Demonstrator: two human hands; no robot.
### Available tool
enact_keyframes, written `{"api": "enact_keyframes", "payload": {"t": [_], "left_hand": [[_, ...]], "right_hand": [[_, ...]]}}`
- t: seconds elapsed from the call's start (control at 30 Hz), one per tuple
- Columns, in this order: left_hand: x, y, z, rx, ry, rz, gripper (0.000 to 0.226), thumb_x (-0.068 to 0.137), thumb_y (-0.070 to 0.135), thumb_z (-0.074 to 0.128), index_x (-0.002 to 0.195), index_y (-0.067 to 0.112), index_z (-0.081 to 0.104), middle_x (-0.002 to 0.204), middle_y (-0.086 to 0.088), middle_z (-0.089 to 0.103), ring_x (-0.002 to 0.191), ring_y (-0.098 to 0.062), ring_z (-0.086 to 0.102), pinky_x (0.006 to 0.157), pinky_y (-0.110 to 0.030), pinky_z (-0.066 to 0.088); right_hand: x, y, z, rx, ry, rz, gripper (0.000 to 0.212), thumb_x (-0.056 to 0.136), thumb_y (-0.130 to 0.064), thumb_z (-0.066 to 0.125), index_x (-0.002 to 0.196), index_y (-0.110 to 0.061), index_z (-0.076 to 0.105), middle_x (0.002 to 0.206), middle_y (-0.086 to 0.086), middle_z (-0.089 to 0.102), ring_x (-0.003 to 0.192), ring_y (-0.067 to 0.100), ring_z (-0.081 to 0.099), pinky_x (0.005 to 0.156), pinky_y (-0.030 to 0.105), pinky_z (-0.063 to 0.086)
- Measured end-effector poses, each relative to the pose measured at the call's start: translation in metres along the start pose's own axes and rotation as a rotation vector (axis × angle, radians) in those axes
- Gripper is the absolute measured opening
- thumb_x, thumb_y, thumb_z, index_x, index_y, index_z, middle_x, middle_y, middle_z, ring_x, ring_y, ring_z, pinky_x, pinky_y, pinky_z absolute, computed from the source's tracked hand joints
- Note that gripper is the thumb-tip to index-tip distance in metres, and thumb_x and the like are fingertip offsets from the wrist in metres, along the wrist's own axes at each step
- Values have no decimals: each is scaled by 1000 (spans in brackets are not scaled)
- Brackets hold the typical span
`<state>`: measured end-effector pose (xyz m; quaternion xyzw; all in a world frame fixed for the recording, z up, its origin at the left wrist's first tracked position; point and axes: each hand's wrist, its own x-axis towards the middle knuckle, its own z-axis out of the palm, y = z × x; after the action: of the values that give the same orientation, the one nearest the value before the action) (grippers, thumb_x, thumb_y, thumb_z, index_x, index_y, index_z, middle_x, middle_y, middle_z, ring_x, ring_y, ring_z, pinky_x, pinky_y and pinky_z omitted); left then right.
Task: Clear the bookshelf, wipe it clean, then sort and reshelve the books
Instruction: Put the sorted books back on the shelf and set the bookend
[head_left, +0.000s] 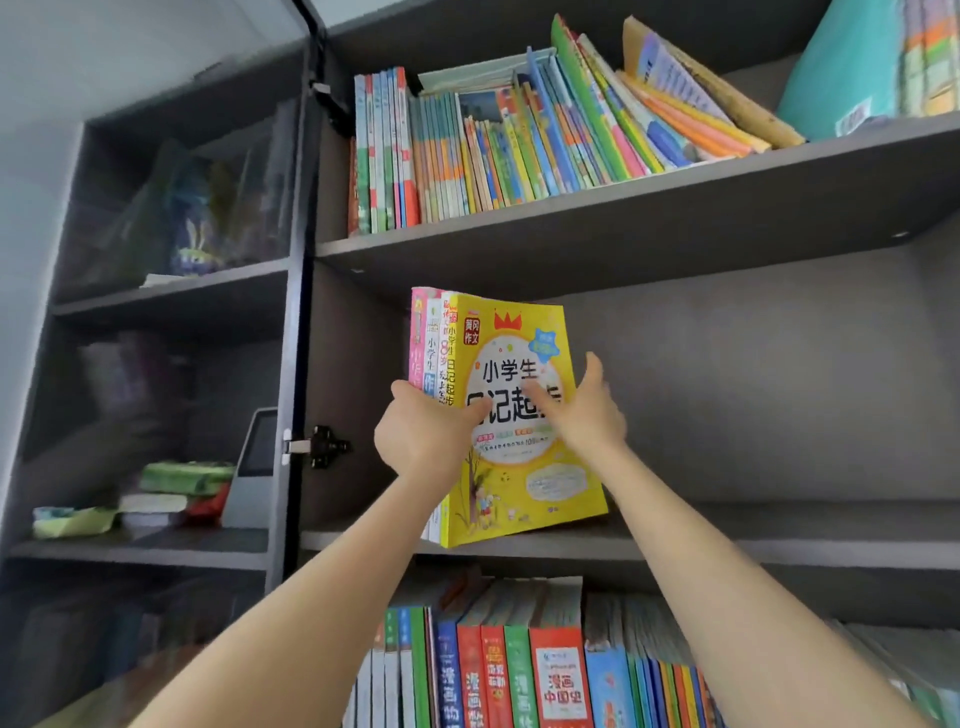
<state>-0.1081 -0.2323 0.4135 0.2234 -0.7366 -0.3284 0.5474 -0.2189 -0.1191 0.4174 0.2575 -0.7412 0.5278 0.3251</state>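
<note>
A dark grey bookshelf (675, 223) filled the view, with a crowded upper row of books (493, 150) and a lower row (519, 670). On the middle shelf (779, 540) a small bundle of books (524, 467) (yellow cover outermost) stood tilted. The left hand (423, 434) gripped its spines; the right hand (587, 410) lay open, fingers straight, against the cover

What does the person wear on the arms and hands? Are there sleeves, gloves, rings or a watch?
Nothing worn shows: no sleeves come into view. The left hand and right hand carry no glove, ring or watch on the parts that are visible.
</note>
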Motion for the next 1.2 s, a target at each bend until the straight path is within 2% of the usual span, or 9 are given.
{"api": "enact_keyframes", "payload": {"t": [0.07,0.1,0.2,0.33,0.43,0.57,0.8,1.07,1.2], "left_hand": [[8,1,4,52,2,-38,69,69,58,75,106,11,42,84,1,51,74,-19,53,56,-29,41],[11,2,6,76,-4,-50,69,70,58,75,107,10,42,79,1,49,74,-20,52,53,-29,39],[16,1,9,106,-21,-73,70,70,57,75,108,8,42,72,1,43,73,-21,51,47,-25,33],[21,-1,11,97,-33,-106,72,71,57,75,112,8,42,87,-3,52,75,-22,55,50,-27,38],[24,-5,12,97,-49,-74,67,72,56,74,108,10,40,94,-4,57,78,-21,59,58,-30,47],[26,-12,10,75,-106,9,58,76,49,73,105,14,38,96,-1,57,76,-16,57,49,-23,38],[31,-18,20,101,-92,59,54,77,45,73,102,13,38,99,-2,58,77,-16,56,50,-23,36],[66,-48,36,109,-5,-57,56,78,44,71,109,9,41,108,-8,58,93,-26,62,63,-32,47],[94,-72,44,78,-17,-54,56,76,46,73,103,11,39,106,-7,61,92,-25,64,74,-36,56]], "right_hand": [[-22,-2,7,-349,135,-80,92,82,-66,56,149,-18,17,139,10,45,119,32,52,91,43,44],[-39,-4,11,-387,87,-137,86,84,-67,52,149,-20,19,134,8,48,115,30,55,84,39,45],[-86,1,33,-378,-291,-214,82,80,-75,49,144,-28,30,129,-2,56,117,25,55,86,36,48],[-91,6,66,-399,-517,-221,119,72,-73,60,153,-14,-6,147,8,40,132,30,42,99,44,45],[-79,0,78,-281,-576,-166,120,82,-61,60,147,-4,-23,153,15,30,138,33,33,107,43,38],[-73,1,80,-176,-639,-135,122,84,-53,64,144,-4,-30,159,11,17,144,31,22,114,43,29],[-67,-3,84,-123,-693,-117,111,91,-35,62,143,-1,-30,161,4,3,146,22,14,115,31,21],[-37,-3,132,-140,-780,-53,122,80,-40,72,148,-17,-27,161,0,0,147,23,12,117,44,24],[-26,-3,168,-159,-759,-40,113,89,-31,66,146,-11,-30,160,3,0,146,25,13,118,38,22]]}}
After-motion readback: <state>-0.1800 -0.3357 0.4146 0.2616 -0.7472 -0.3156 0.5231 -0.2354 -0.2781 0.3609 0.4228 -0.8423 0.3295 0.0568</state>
